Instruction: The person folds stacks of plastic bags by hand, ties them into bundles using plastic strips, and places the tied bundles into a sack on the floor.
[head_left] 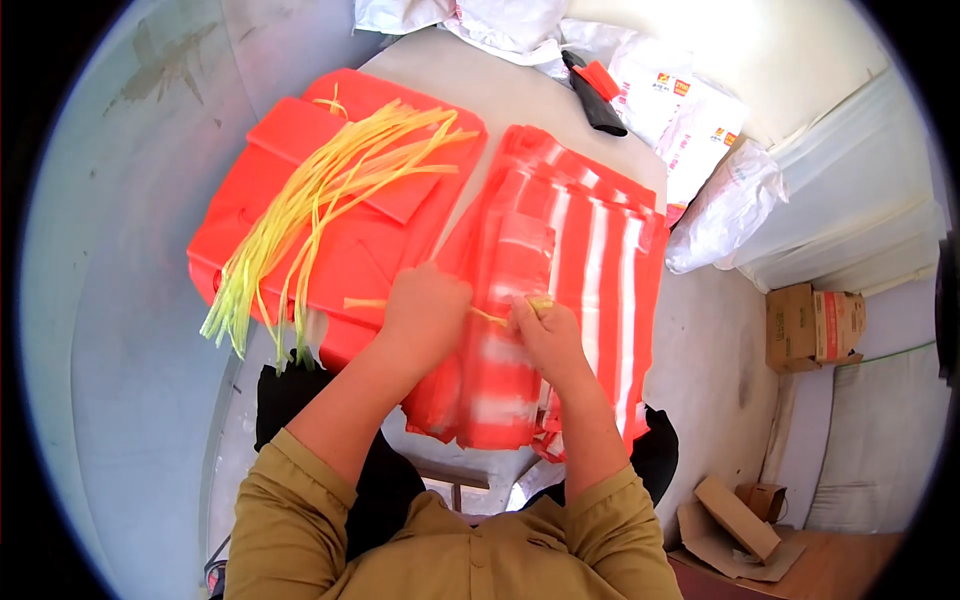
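Observation:
A stack of red and white striped plastic bags (590, 250) lies in front of me, with one bundle of it folded or gathered on its left side. My left hand (428, 305) is a closed fist on a yellow strip (365, 303), whose end sticks out to the left. The strip runs right across the bundle to my right hand (545, 335), closed on its other part. Left of the stack, a bunch of long yellow strips (320, 190) lies across a pile of folded red plastic (225, 220). The undersides of both hands are hidden.
White sacks (690, 120) line the far edge, near a black and red object (597, 95). Cardboard boxes (815, 325) stand at the right by the wall. Flattened cardboard (735, 530) lies at the lower right. A grey wall (130, 250) rises on the left.

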